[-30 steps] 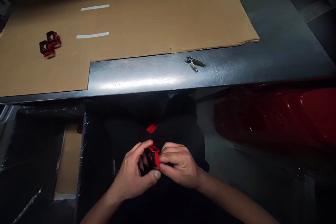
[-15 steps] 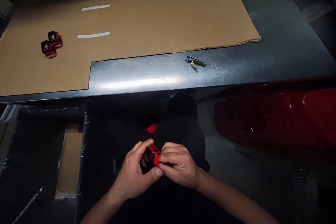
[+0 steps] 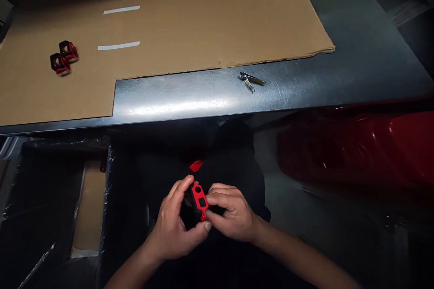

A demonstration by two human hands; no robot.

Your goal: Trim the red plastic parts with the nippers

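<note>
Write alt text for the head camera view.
The left hand and right hand hold a small red-and-black part above dark clothing. Beyond, two similar parts sit on a cardboard sheet on a steel table.

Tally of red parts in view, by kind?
Red-and-black blocks: 3 (two on the cardboard sheet, plus the held block between left hand and right hand)
Loose red piece: 1
Total: 4
</note>
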